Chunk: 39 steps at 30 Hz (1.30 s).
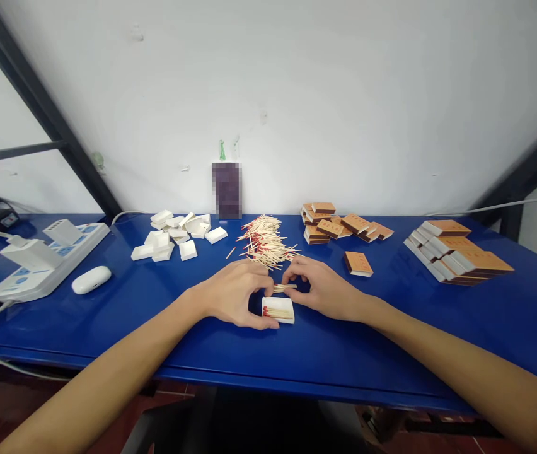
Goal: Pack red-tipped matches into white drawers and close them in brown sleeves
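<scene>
Your right hand (323,290) pinches a few matchsticks (289,287) just behind a white tray (278,303).
The tray lies on the blue table (325,359) between your hands, with a row of red-tipped matches (278,313) along its near side; your left hand (235,293) curves around its left end, thumb by the near edge, though I cannot tell whether it clasps the tray; beyond your fingers sits a loose match pile (268,239), with more white trays (174,233) to its left and orange-topped matchboxes (329,228) to its right.
</scene>
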Motion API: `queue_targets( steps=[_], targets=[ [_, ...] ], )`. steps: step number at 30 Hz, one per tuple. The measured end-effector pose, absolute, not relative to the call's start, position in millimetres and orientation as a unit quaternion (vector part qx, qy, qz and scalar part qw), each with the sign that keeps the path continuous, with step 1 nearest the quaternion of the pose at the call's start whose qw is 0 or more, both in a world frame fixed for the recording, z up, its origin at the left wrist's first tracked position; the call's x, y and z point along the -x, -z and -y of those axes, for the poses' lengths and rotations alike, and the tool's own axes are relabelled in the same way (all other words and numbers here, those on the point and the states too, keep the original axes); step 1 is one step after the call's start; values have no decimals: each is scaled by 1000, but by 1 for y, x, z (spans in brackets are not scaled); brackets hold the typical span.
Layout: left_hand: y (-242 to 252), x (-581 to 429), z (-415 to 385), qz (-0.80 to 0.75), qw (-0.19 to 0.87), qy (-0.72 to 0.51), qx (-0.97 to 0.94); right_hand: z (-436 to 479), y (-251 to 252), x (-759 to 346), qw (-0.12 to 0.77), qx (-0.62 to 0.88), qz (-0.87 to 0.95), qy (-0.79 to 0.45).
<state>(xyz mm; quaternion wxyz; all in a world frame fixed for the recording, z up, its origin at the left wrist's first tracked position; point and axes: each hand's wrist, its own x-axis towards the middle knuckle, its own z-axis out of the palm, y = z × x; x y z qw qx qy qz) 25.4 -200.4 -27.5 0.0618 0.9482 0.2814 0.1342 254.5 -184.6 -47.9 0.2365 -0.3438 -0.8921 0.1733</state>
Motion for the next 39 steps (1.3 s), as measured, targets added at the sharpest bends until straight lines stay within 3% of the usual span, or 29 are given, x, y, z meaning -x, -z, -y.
queue_targets(
  steps=[16,22,33,39],
  targets=[
    [23,-24,198,-295,89,-158,-938,183,48,-256,236,321,905,-150],
    [29,-17,186,-359,6,-166,-919,184,48,-255,247,295,911,-147],
    [34,-17,184,-349,-20,-94,-932,191,42,-258,311,300,882,-189],
    [33,-18,184,-349,-2,-96,-932,208,35,-251,284,270,895,-215]
  ],
)
